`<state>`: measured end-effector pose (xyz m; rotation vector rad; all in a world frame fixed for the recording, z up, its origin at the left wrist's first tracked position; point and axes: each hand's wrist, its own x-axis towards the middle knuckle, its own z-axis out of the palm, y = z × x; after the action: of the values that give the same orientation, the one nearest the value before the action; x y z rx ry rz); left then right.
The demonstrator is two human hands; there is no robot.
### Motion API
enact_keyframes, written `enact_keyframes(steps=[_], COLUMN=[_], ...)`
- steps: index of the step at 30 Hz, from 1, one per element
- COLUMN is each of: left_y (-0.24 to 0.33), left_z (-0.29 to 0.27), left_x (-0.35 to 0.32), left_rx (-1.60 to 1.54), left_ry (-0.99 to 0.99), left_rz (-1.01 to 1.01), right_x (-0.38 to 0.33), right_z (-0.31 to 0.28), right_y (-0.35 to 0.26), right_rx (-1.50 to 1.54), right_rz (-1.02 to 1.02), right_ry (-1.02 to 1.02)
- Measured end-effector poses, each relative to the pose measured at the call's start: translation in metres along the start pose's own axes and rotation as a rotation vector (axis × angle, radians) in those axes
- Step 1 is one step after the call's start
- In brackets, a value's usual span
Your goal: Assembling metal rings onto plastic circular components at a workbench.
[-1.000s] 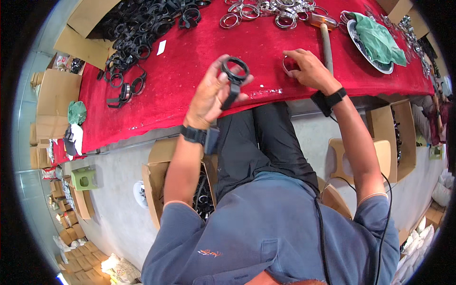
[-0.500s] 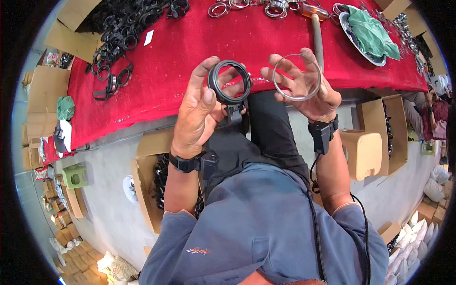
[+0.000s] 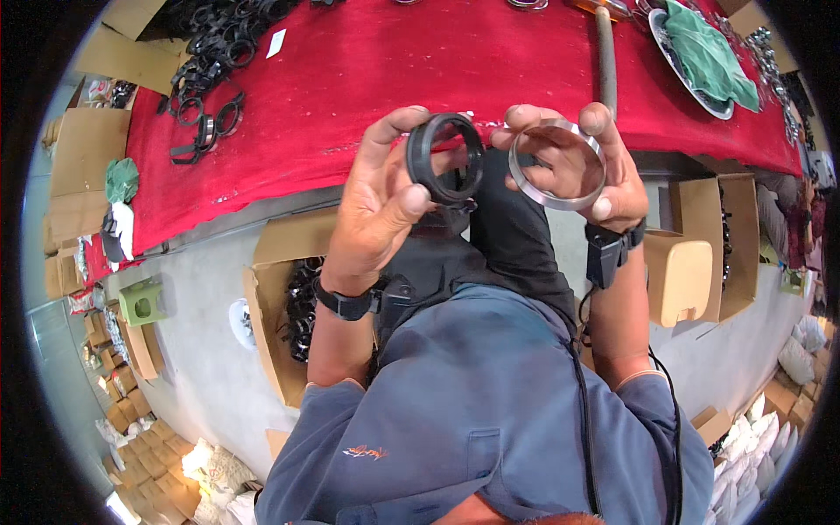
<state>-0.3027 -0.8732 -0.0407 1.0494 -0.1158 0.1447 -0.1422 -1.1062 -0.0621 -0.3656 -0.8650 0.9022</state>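
Note:
My left hand (image 3: pixel 372 210) grips a thick black ring (image 3: pixel 420 162) by its outer side, thumb toward me and fingers behind. Part of the ring's underside is hidden by the hand. In my right hand (image 3: pixel 623 179) is a thin shiny metal ring (image 3: pixel 560 202), pinched at its right edge, with fingers showing through the opening. Both rings are held up in front of the table's near edge, side by side with a small gap between them. The metal ring is tilted so that its flat band shows.
A red cloth (image 3: pixel 350 79) covers the table. Black ring parts (image 3: pixel 206 52) heap at the far left. A hammer (image 3: pixel 605 70) lies right of centre, near a white tray (image 3: pixel 724 108) bearing green cloth (image 3: pixel 704 57). Below stand a cardboard box (image 3: pixel 267 328) and a beige stool (image 3: pixel 687 280).
Both hands have shifted a little to the right. The black ring has turned more sideways, and the metal ring has tilted, showing its band. Table things sit higher in the view.

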Motion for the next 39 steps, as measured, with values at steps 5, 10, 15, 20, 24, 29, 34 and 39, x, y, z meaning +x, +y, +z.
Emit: enact_keyframes(steps=[5,10,15,20,24,29,34,39], left_y=[-0.001,0.001,-0.002,-0.002,0.007,0.013,0.015,0.015], left_z=[0.006,0.011,0.010,0.007,0.007,0.004,0.004,0.006], left_x=[0.007,0.008,0.009,0.009,0.009,0.014,0.015,0.015], left_rx=[-0.030,0.011,0.103,0.468,0.608,0.699,0.720,0.733], left_ry=[-0.021,-0.002,-0.007,-0.014,-0.095,-0.118,-0.124,-0.112], left_rz=[0.027,0.044,0.088,0.102,0.144,0.161,0.141,0.133], right_x=[0.005,0.002,0.003,0.003,0.008,0.009,0.009,0.009], right_z=[0.041,0.051,0.057,0.057,0.060,0.059,0.056,0.056], right_y=[-0.009,0.002,0.013,0.025,0.027,0.031,0.033,0.035], right_rx=[-0.300,-0.461,-0.516,-0.744,-0.921,-0.919,-0.910,-0.837], right_rz=[0.065,0.069,0.053,0.069,0.056,0.041,0.023,0.011], right_ry=[0.379,0.526,0.528,0.538,0.522,0.509,0.508,0.505])
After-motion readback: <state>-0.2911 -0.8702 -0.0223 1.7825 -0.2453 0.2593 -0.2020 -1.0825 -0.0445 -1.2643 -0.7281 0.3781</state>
